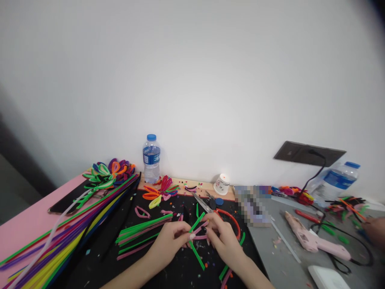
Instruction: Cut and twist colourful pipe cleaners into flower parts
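Low in the middle of the head view, my left hand (170,239) pinches a bent green pipe cleaner (197,255) between thumb and fingertips. Facing it, my right hand (221,237) is closed on a pink pipe cleaner (200,237) bent into a narrow loop, which meets the green one between both hands. Fingers hide the exact joint. Just beyond my hands lie scissors (203,204) with orange-red handles. To the left of my left hand is a stack of cut green and pink pipe cleaners (144,229). A small pink loop (142,212) rests behind that stack.
Long coloured pipe cleaners (87,233) lie at left beside a phone (67,198). A water bottle (151,158) and an upturned paper cup (221,184) stand by the wall. On the right are a pink glue gun (315,241), its cord, and another person's hand (374,230).
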Tool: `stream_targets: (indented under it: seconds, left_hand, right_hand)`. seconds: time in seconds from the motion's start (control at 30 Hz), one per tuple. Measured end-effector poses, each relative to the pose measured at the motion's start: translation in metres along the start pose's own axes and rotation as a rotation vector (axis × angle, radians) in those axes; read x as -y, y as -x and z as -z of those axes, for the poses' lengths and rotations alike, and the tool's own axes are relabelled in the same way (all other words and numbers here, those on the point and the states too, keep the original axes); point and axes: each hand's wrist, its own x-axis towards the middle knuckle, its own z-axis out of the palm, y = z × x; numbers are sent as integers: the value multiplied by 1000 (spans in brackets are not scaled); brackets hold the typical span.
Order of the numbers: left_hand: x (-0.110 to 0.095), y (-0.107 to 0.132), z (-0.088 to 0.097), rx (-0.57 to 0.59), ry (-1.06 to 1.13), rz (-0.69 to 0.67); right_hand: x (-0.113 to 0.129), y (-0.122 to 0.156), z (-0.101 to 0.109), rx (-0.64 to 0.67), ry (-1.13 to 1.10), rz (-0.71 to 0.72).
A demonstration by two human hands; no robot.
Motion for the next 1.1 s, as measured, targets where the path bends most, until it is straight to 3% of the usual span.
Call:
stream_targets:
  seconds: [0.23,0.57,0.7,0.87,1.0,1.1]
  left_hand:
    - [0,-1,-1,-22,39,-1]
    - [2,-4,2,-115,23,-10]
    - [6,-6,2,-116,95,14]
    - [2,-8,4,-208,174,25]
    - [-3,-8,4,-290,176,15]
    - [-1,-8,3,-293,197,18]
  right_hand:
    - [-3,-1,-1,-64,-4,-51]
    - [-7,-5,-14,-107,-416,-265]
    - [-13,-7,-16,-74,-484,-286]
    - [-11,-6,-19,19,-531,-246]
    - [-6,-2,-23,137,-474,-297]
    - [-4,-2,-25,120,-465,-302]
